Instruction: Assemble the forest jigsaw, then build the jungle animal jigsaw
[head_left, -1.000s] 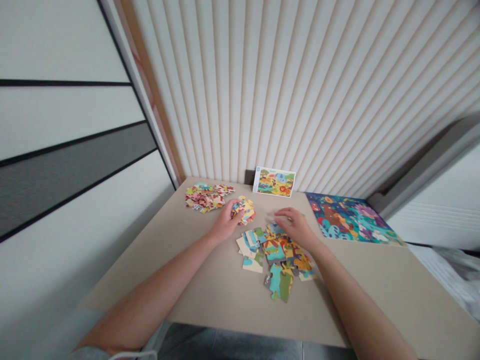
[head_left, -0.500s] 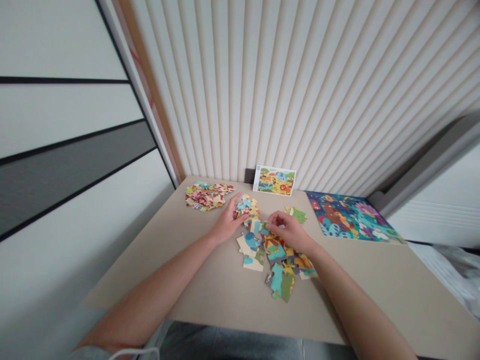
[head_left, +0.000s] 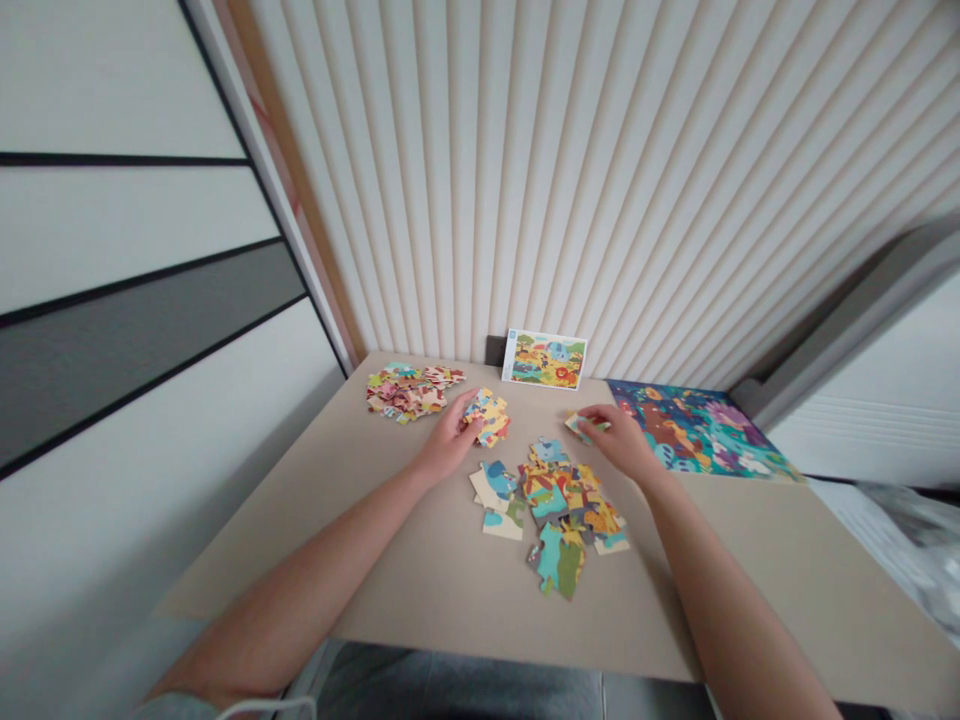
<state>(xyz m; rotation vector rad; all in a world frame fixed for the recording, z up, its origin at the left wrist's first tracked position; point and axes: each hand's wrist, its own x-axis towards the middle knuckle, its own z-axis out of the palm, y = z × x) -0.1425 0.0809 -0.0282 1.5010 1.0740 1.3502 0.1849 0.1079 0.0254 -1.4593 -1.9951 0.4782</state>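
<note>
My left hand (head_left: 448,440) is closed around a bunch of yellow and blue jigsaw pieces (head_left: 491,418), thumb on top. Over on the right, my right hand (head_left: 613,436) pinches a jigsaw piece (head_left: 576,424) low over the table, where the green pieces lie; its fingers partly hide them. Between my forearms a loose heap of colourful jigsaw pieces (head_left: 551,495) overlaps on the tabletop. Just left of that heap lie a few cream, blue and green pieces (head_left: 495,485). Nearest to me is a turquoise and olive piece (head_left: 559,562).
Another pile of mostly red and pink pieces (head_left: 409,392) sits at the back left. A picture card (head_left: 544,360) with animals leans against the ribbed wall panel (head_left: 420,180). At the right rests a dark blue finished puzzle (head_left: 705,430) on the beige table (head_left: 420,580).
My right hand has moved right, from beside the left hand to the green pieces, carrying a piece. The left hand still grips its bunch.
</note>
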